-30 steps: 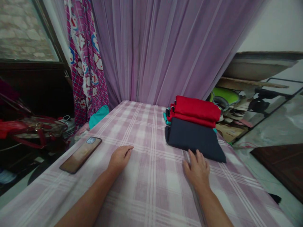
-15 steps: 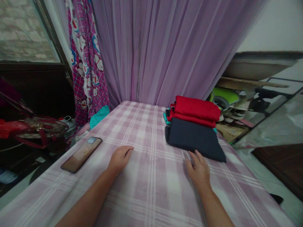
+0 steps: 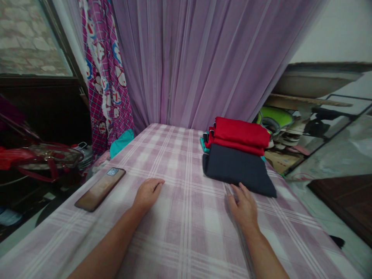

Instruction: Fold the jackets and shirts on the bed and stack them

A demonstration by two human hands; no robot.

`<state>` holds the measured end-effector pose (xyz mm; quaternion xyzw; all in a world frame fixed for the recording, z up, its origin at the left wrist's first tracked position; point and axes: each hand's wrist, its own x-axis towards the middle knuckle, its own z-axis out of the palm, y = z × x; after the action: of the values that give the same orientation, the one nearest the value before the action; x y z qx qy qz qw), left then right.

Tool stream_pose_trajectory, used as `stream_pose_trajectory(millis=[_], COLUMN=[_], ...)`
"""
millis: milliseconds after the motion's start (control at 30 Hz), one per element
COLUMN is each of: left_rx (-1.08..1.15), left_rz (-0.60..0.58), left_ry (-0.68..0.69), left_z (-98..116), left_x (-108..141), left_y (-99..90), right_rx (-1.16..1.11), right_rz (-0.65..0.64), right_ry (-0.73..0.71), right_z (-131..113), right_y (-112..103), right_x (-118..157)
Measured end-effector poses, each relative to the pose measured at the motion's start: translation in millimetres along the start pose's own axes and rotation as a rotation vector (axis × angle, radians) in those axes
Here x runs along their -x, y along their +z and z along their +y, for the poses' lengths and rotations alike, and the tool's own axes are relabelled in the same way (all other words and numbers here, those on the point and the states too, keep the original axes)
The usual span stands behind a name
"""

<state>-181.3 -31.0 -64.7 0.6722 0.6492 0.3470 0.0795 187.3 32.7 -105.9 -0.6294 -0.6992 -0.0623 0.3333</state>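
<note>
My left hand (image 3: 147, 194) lies flat, palm down, on the pink-and-white checked cloth (image 3: 186, 228), holding nothing. My right hand (image 3: 243, 207) also rests palm down on the cloth with fingers spread, its fingertips just short of the near edge of a folded dark navy garment (image 3: 238, 169). Behind that garment sits a stack of folded clothes with a red one (image 3: 241, 135) on top and teal showing beneath. A phone (image 3: 100, 189) lies face down on the cloth to the left of my left hand.
A purple curtain (image 3: 203, 58) hangs behind the far edge, beside a pink patterned curtain (image 3: 106, 77). A red bag (image 3: 43, 159) and clutter sit low on the left. Shelves with shoes (image 3: 287, 131) and floor lie on the right.
Both hands stay almost where they were. My right hand has shifted very slightly on the cloth near the navy garment.
</note>
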Motion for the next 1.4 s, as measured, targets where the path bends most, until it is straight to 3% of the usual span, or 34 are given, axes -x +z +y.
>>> stream_pose_trajectory(millis=[300, 467, 600, 767, 867, 967, 1100, 1167, 1300, 1333, 1400], left_rx=[-0.002, 0.010, 0.018, 0.023, 0.021, 0.022, 0.035, 0.046, 0.061, 0.068, 0.099], left_rz=[0.001, 0.005, 0.006, -0.006, -0.007, -0.011, 0.007, 0.017, 0.031, 0.031, 0.043], left_ry=[0.017, 0.018, 0.008, -0.005, -0.023, -0.031, -0.045, -0.049, -0.045, -0.044, -0.057], left_z=[-6, -8, -9, -9, -8, -8, -8, -9, -11, -12, -12], left_x=[-1, -2, -3, -5, -5, -5, -5, -5, -5, -5, -6], left_y=[2.8, 3.8, 3.9, 2.6, 2.0, 2.1, 2.8, 3.2, 4.3, 4.7, 5.7], right_rx=[0.103, 0.217, 0.347, 0.407, 0.438, 0.402, 0.211, 0.107, 0.233, 0.295, 0.368], right_rz=[0.079, 0.092, 0.031, -0.142, -0.194, -0.261, -0.514, -0.532, -0.291, -0.302, -0.454], right_ry=[0.001, -0.092, -0.192, -0.306, -0.333, -0.381, -0.455, -0.399, -0.084, -0.006, 0.089], right_z=[11, 14, 21, 26, 3, -40, -91, -94, -59, -48, -31], right_y=[-5, -2, -8, -30, -47, -62, -72, -75, -76, -75, -73], right_x=[-3, -12, -36, -74, -80, -64, -41, -47, -92, -104, -124])
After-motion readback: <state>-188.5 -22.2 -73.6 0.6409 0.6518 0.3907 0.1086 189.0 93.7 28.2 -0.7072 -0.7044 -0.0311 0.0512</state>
